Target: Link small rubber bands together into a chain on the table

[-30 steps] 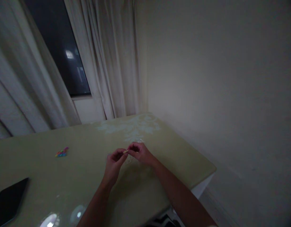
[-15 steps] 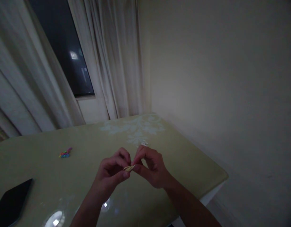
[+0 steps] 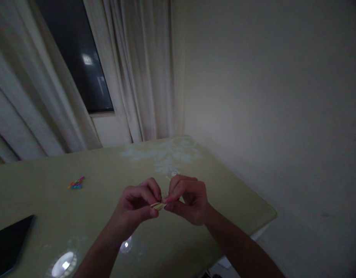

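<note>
My left hand point(image 3: 136, 204) pinches a small pale yellow piece point(image 3: 158, 206) between thumb and fingers. The piece looks narrow, with thin dark lines along it; its exact kind is too small to make out. From the other side my right hand point(image 3: 189, 199) grips its right end, fingertips pressed together. Both hands meet above the greenish table point(image 3: 238, 200), and the fingers partly cover the piece. Just beyond the right hand lies a small whitish item point(image 3: 174, 173), unclear in the dim light.
A cluster of small colourful pieces point(image 3: 76, 183) lies at the left of the table. Nearer, at the left edge, is a dark flat device point(image 3: 12, 244). Curtains point(image 3: 149, 77) and a dark window point(image 3: 79, 58) stand behind, a plain wall point(image 3: 267, 96) to the right.
My right hand has shifted slightly right and turned, its fingers more bent over the piece. The left hand stays nearly in place. The whole view has tilted a little.
</note>
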Tool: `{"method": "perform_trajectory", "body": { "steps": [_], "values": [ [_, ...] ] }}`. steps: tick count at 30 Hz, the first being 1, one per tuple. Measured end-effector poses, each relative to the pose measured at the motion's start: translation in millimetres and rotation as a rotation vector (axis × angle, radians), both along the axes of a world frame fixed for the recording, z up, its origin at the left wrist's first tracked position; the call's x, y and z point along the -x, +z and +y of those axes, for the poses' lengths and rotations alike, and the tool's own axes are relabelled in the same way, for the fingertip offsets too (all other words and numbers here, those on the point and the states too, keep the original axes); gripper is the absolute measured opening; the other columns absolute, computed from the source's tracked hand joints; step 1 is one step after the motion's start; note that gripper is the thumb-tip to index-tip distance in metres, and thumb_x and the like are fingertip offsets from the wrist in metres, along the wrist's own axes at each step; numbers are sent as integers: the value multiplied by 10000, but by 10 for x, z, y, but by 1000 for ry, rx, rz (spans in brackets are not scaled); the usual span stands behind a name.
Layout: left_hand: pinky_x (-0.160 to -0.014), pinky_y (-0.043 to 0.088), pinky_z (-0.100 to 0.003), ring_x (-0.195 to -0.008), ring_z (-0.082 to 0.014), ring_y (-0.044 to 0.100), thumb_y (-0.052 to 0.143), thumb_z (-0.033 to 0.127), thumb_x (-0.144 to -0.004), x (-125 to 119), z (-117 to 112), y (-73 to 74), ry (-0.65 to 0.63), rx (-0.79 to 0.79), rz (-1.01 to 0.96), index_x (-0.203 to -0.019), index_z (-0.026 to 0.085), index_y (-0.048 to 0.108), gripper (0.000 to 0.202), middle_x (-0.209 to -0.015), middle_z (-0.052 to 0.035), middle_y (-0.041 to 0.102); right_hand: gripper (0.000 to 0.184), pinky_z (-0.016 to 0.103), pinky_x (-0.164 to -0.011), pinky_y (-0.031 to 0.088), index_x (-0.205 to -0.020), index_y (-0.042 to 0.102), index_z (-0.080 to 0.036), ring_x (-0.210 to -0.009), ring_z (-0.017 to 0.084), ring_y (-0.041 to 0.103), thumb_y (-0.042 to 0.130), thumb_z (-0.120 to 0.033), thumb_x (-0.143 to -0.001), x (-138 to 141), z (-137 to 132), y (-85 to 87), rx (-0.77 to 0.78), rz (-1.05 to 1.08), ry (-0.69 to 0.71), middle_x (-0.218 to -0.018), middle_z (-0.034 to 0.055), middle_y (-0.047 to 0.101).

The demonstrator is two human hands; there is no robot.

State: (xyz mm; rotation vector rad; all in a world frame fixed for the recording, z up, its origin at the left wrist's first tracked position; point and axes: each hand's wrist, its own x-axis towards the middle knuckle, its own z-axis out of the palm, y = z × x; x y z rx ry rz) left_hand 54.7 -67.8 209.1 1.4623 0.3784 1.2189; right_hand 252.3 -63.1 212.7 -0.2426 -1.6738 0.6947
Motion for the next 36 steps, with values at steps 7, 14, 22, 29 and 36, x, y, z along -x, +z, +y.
{"method": "perform_trajectory", "body": {
  "steps": [7, 14, 22, 29, 36],
  "values": [
    [-602, 510, -271, -682, -162, 611, 903, 328, -755, 159, 234, -64, 100, 12, 71, -709, 235, 812, 138, -771, -44, 655, 97, 303, -594, 480, -856, 755, -247, -616, 150, 575, 796, -321, -904, -130, 254, 34, -11, -92, -64, -694, 11, 665],
    [-719, 591, -288, -827, -229, 716, 895, 416, -724, 312, 274, -711, 522, 230, 235, -740, 225, 803, 212, -886, -90, 771, 102, 272, -629, 404, -817, 729, -179, -652, 136, 551, 718, -203, -915, -361, 817, -505, 282, -624, -390, -740, 6, 633],
    [-756, 630, -338, -886, -297, 778, 829, 508, -774, 44, 16, -1097, 318, 419, 381, -838, 280, 849, 238, -993, -127, 829, 123, 310, -758, 433, -966, 776, -176, -853, 208, 643, 659, -149, -938, -319, 867, -979, 297, -1098, -483, -962, 82, 723],
    [-644, 577, -251, -704, -191, 702, 880, 533, -712, -22, -65, -1073, 376, 631, 274, -747, 236, 798, 310, -876, -63, 779, 117, 270, -781, 466, -1036, 770, -217, -877, 178, 646, 720, -300, -969, -157, 668, -982, 236, -1066, -285, -989, 45, 687],
    [-876, 593, -294, -955, -243, 731, 881, 565, -701, -30, -61, -941, 464, 656, 234, -757, 254, 828, 320, -970, -67, 798, 115, 243, -787, 460, -1042, 754, -203, -907, 159, 647, 701, -295, -999, -112, 646, -964, 310, -1123, -233, -999, 34, 672]
  ]
}}
